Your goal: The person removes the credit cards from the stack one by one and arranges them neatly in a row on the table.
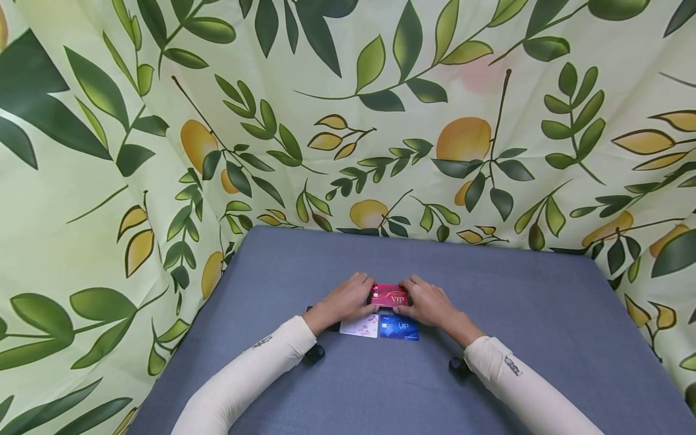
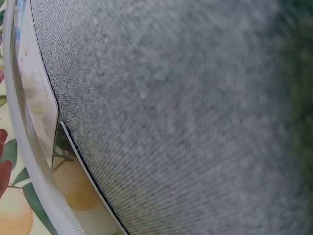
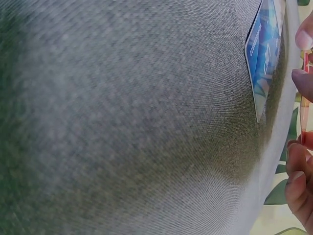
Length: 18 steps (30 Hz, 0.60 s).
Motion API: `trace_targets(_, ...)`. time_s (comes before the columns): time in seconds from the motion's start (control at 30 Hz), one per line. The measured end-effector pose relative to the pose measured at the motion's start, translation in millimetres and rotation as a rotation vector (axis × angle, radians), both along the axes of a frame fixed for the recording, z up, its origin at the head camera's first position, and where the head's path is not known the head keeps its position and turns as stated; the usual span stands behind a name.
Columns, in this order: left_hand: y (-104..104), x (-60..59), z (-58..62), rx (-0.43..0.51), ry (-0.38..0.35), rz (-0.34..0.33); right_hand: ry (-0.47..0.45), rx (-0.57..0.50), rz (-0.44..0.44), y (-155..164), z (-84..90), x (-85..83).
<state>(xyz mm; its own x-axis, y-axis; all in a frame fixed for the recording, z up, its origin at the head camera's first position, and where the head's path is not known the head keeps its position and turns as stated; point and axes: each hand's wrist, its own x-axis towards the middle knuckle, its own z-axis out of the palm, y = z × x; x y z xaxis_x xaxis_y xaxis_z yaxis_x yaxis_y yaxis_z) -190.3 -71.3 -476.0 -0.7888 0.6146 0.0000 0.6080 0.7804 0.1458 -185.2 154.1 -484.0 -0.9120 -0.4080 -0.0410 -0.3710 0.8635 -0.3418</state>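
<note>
A red VIP card [image 1: 389,296] is held by both hands at the middle of the grey table [image 1: 544,326]. My left hand [image 1: 350,299] pinches its left end and my right hand [image 1: 421,300] pinches its right end. Just in front of the hands lie a white card [image 1: 361,327] and a blue VIP card [image 1: 401,328], side by side and flat. The right wrist view shows the blue card [image 3: 263,54] edge-on and the red card's thin edge [image 3: 303,105] between my fingertips [image 3: 304,81]. In the left wrist view the white card [image 2: 36,93] lies on the cloth.
A leaf-and-lemon patterned curtain [image 1: 348,121] surrounds the table at the back and sides. Small black wrist mounts [image 1: 314,353] [image 1: 458,366] sit under each sleeve. Grey cloth fills most of both wrist views.
</note>
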Motion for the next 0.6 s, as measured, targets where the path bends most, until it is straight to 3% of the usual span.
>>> trace_targets(0.6,4.4,5.4,-2.5,0.014,-0.009,0.002,0.038,-0.012,0.034,7.0,0.4,7.6)
